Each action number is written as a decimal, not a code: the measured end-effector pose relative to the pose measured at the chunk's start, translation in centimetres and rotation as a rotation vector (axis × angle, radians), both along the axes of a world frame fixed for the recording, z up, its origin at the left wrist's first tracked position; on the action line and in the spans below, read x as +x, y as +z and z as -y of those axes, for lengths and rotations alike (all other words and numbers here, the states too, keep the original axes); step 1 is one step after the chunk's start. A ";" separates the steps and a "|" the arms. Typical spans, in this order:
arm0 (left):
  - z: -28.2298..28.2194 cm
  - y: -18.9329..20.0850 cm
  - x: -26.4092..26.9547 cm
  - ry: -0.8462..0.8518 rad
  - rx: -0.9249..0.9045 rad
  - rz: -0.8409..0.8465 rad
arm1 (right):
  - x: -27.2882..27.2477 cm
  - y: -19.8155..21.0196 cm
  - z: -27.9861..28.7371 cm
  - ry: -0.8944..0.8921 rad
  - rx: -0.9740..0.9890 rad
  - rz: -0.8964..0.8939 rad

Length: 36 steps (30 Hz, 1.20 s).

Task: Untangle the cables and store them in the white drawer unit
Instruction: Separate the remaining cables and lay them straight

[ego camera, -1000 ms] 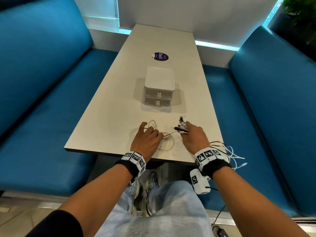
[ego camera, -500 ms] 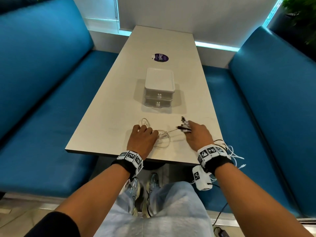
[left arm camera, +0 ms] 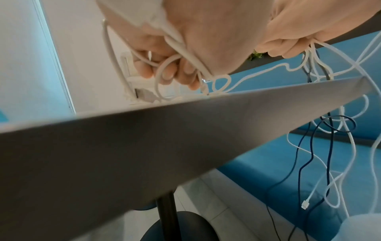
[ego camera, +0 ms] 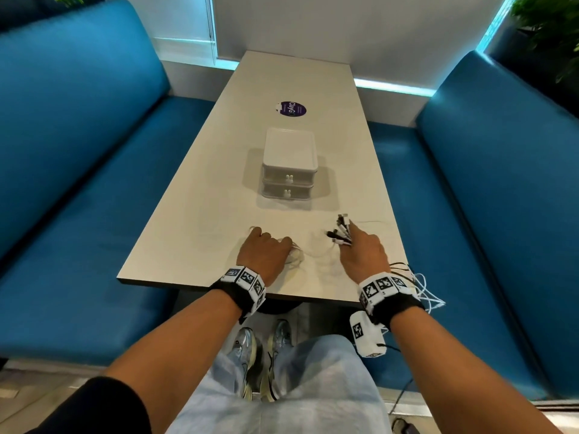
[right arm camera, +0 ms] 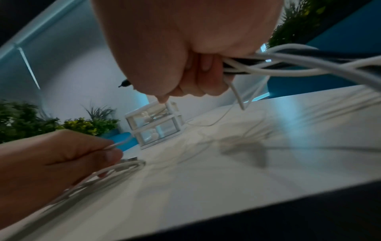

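Blue booth benches (ego camera: 78, 170) flank a long pale tabletop (ego camera: 200, 195) that runs away from the person toward a white wall. Round purple sticker (ego camera: 291, 108) sits far down the tabletop; potted greenery (right arm camera: 82, 125) shows beyond. White drawer unit (ego camera: 289, 164) stands mid-tabletop, two stacked drawers, both closed, knobs facing the person; nothing lies between it and the hands. Left hand (ego camera: 262, 255) rests near the front edge, fingers curled round a coil of white cable (left arm camera: 164, 76). Right hand (ego camera: 360, 252), well apart from it, grips a bundle of cables (right arm camera: 278, 65), black and white; connector ends (ego camera: 340, 233) fan out past the fingertips toward the drawer unit. Loose lengths trail back over the tabletop's front edge and hang down (left arm camera: 321, 146).
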<state>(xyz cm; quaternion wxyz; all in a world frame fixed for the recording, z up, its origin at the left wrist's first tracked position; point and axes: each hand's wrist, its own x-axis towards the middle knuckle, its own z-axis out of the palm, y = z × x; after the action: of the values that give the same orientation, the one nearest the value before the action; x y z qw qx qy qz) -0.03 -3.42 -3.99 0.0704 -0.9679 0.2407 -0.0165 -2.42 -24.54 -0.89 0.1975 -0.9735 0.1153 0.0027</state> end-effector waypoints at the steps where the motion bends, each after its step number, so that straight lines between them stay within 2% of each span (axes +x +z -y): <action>1: 0.3 0.1 0.0 0.019 0.005 -0.001 | -0.1 0.0 -0.3 0.043 0.026 0.012; 6: 1.4 0.5 -0.2 0.063 0.030 0.008 | -0.5 0.4 -0.7 0.210 0.104 0.035; 10: 2.7 1.1 -0.5 0.040 -0.023 0.016 | -1.4 -0.1 -1.7 0.344 -0.008 -0.115; 12: 2.9 1.1 -0.6 0.002 -0.063 0.038 | -1.4 -0.4 -1.9 0.310 -0.001 -0.123; 15: 1.8 0.7 -0.2 -0.151 -0.134 0.085 | -1.0 -0.3 -1.3 0.263 0.018 -0.100; 18: -0.3 0.4 0.7 -0.247 -0.137 0.120 | -0.5 0.1 0.7 0.129 -0.033 -0.118; 21: -2.5 0.4 1.6 -0.189 -0.052 0.107 | -0.3 0.2 3.7 -0.058 -0.067 -0.169; 24: -3.5 -0.1 1.7 -0.124 -0.010 0.099 | -0.3 0.0 5.3 -0.161 -0.096 -0.198; 30: -2.0 -0.2 2.4 0.097 -0.163 0.130 | -0.3 0.3 5.6 -0.259 -0.147 -0.196; 36: -3.3 -0.2 3.0 0.143 -0.352 0.096 | -0.9 1.2 7.4 -0.353 -0.142 -0.113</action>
<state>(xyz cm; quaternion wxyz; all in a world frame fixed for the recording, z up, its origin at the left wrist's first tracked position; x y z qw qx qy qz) 3.01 -0.13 -4.23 -0.0877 -0.9780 0.1612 -0.0996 -3.31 -31.90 0.31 0.1189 -0.9480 0.2949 0.0144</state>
